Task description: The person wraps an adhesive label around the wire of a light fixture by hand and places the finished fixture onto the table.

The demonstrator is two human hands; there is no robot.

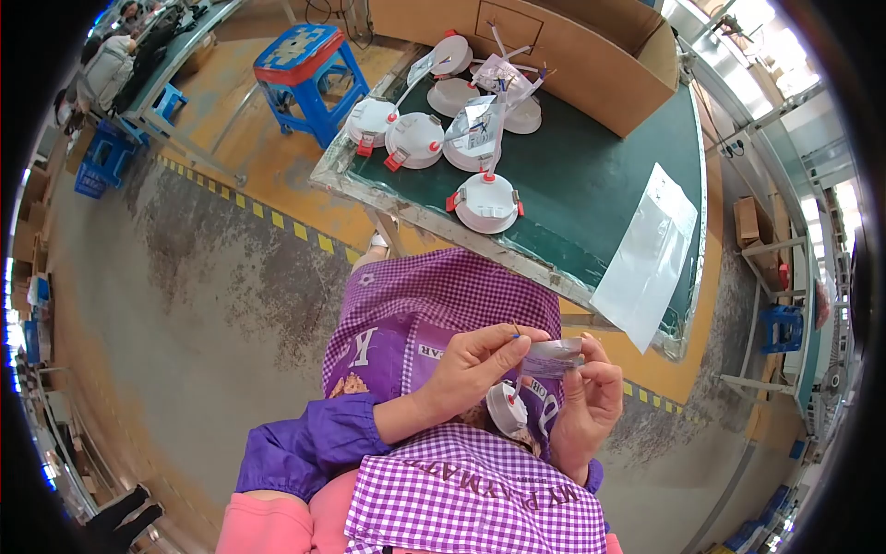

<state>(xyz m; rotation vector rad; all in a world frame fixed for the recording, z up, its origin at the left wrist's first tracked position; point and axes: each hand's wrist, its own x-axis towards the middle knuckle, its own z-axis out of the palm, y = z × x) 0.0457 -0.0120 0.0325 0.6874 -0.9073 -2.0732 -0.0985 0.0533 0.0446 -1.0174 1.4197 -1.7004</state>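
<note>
My left hand (pixel 478 366) is closed in a pinch above the lap. A thin wire end (pixel 517 330) with a bit of blue pokes out at its fingertips. My right hand (pixel 591 406) grips the far end of a shiny silvery printed piece (pixel 552 358) between thumb and fingers; its other end reaches the left fingertips. Below them a white round downlight (pixel 507 408) with a red cable grommet rests against the purple apron (pixel 434 346). On the table stand several similar downlights (pixel 487 205) with red clips and cables, some carrying silvery or clear printed pieces (pixel 503 78).
The green-topped table (pixel 563 203) lies ahead, with a glossy white sheet (pixel 651 254) over its right edge. At its back is a large cardboard box (pixel 572 55). A blue and red stool (pixel 309 74) stands left of it. Other people (pixel 111 65) sit at the far left.
</note>
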